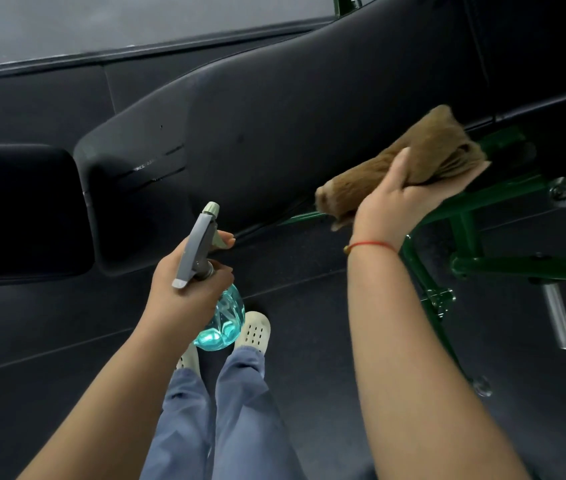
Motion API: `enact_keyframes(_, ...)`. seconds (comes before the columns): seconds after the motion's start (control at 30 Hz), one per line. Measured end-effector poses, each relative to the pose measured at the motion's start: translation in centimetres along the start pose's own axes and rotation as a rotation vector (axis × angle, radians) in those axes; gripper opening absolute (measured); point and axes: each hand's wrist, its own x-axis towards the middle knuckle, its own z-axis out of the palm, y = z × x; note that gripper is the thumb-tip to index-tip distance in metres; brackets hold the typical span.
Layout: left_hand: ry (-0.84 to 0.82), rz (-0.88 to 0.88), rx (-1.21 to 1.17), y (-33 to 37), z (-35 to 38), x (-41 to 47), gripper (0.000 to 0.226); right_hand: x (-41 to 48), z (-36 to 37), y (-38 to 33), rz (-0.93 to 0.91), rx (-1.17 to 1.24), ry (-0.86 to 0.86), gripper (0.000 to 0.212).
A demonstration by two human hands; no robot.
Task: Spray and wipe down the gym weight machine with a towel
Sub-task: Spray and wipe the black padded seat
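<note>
A long black padded bench [274, 116] of the weight machine runs from lower left to upper right, with a separate black seat pad [21, 209] at the left. My left hand [188, 282] grips a spray bottle [220, 317] with a clear teal body and grey trigger head, nozzle aimed at the bench's near edge. My right hand [402, 199] holds a folded brown towel [423, 157] pressed against the bench's near edge, above the green frame [465, 230].
Green metal frame tubes and a chrome peg [558, 320] stand at the right, beside my right forearm. Dark rubber floor tiles [49, 323] lie under the machine. My legs in blue trousers and white perforated clogs [255, 330] stand below the bottle.
</note>
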Motion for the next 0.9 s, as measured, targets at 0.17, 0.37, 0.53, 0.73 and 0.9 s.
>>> enact_keyframes(0.17, -0.011, 0.009, -0.005, -0.1, -0.2, 0.9, 0.042, -0.3, 1.5, 0.0, 0.0, 0.006, 0.087, 0.077)
enact_keyframes(0.37, -0.031, 0.01, 0.041, -1.1, -3.0, 1.4, 0.042, -7.2, 3.6, 1.3, 0.047, -0.096, 0.03, 0.08)
enact_keyframes(0.53, -0.007, -0.009, 0.072, -2.1, -6.7, 2.0, 0.043, -13.8, 5.1, 2.6, 0.164, -0.16, -0.05, 0.085)
enact_keyframes(0.73, -0.048, -0.038, 0.092, -3.4, -12.0, 4.2, 0.041, -20.6, 7.2, 3.5, 0.57, -0.204, -0.094, 0.084)
enact_keyframes(0.9, -0.117, -0.005, 0.196, -3.6, -16.7, 6.3, 0.043, -25.4, 10.0, 1.6, 0.769, -0.313, -0.097, 0.083)
